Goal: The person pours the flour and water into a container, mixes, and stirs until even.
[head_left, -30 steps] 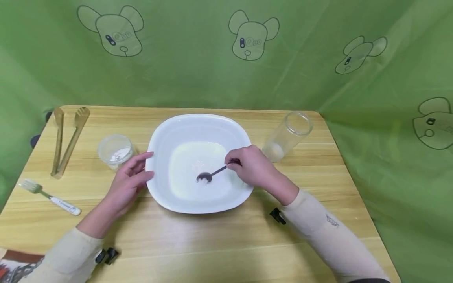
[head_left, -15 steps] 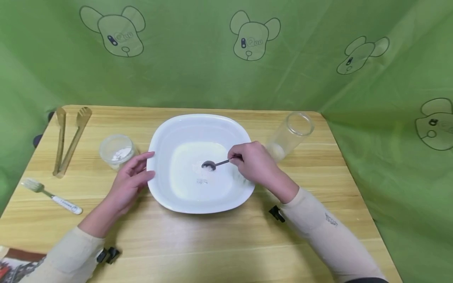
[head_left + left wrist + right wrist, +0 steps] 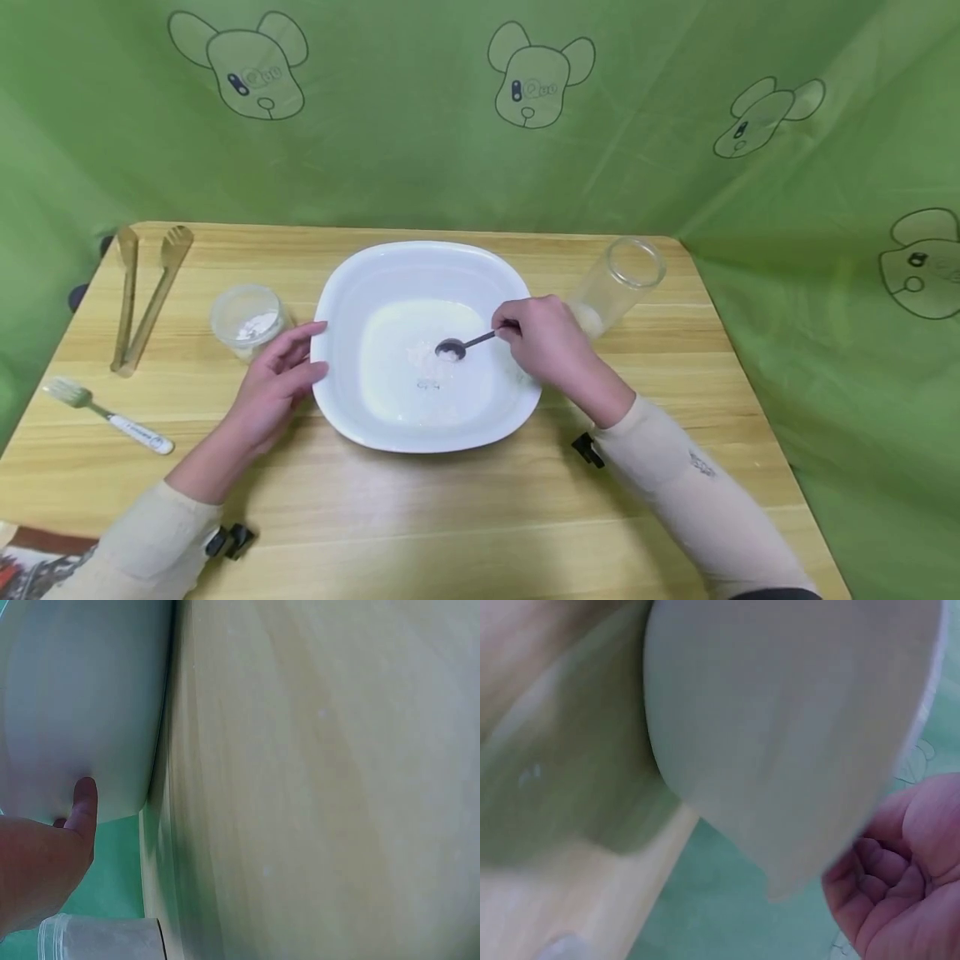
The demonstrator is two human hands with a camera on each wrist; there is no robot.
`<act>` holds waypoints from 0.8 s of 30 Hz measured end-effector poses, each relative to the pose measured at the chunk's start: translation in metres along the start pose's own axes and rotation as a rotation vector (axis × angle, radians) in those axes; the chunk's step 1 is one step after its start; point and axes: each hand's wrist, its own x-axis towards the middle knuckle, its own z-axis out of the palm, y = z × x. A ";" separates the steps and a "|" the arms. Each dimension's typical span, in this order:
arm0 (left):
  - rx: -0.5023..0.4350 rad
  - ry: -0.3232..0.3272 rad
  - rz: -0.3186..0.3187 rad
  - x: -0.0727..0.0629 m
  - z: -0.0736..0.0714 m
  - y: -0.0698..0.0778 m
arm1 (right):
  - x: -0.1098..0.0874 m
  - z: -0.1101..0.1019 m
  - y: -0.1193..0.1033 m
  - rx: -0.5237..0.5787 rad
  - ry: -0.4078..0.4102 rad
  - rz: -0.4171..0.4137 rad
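A white basin (image 3: 341, 292) stands mid-table, with whitish grains scattered on its floor near some small dark print. My left hand (image 3: 273, 383) holds its left rim, thumb and fingertips at the edge; in the left wrist view, a finger (image 3: 85, 799) lies against the outer wall. Over the basin's right side, my right hand (image 3: 543, 342) pinches a dark spoon (image 3: 480, 338) by its handle, the bowl down inside the basin with white grains in it. The right wrist view shows the right hand's fingers (image 3: 881, 877) curled beyond the rim; the spoon is hidden there.
Left of the basin stands a clear tub (image 3: 246, 317) of white powder. Wooden tongs (image 3: 142, 333) and a fork (image 3: 123, 429) lie farther left. A tall glass jar (image 3: 618, 279) with something white at its bottom stands behind the right hand. Green curtain (image 3: 420, 167) surrounds the table.
The right hand has moved slightly right and away from the body, carrying the spoon's bowl from the basin's front middle to right of centre. The left hand has kept its place.
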 end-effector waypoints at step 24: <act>0.005 0.007 -0.003 0.000 -0.001 -0.001 | 0.002 0.000 -0.002 0.097 -0.128 -0.080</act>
